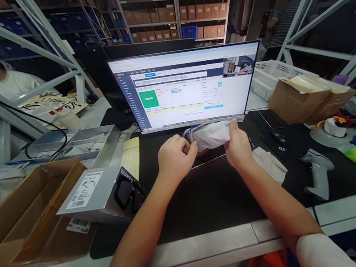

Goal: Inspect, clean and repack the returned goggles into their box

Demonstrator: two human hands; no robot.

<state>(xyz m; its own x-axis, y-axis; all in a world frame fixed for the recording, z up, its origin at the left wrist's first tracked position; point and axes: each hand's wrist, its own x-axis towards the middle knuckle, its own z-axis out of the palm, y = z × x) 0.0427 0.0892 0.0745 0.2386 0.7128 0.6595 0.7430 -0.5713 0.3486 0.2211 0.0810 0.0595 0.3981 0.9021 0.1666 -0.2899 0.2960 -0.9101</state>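
A light grey cloth pouch (211, 136) with a blue drawstring is held up just in front of the monitor, above the black desk mat (205, 197). My left hand (176, 154) pinches its drawstring end, fingers curled together. At the other end, my right hand (237, 144) grips the pouch between thumb and fingers. What is inside the pouch is hidden. A crumpled beige cloth (270, 165) lies on the mat beside my right wrist. Left of my left forearm stands a grey box (101, 195) with a white label and a picture of dark glasses.
The lit monitor (184, 89) stands behind my hands. An open cardboard box (24, 218) and a grey divided tray (92, 143) are on the left. A barcode scanner (319, 173), a mouse (278, 137) and cardboard boxes (304, 96) are on the right. A person (16, 83) is at the far left.
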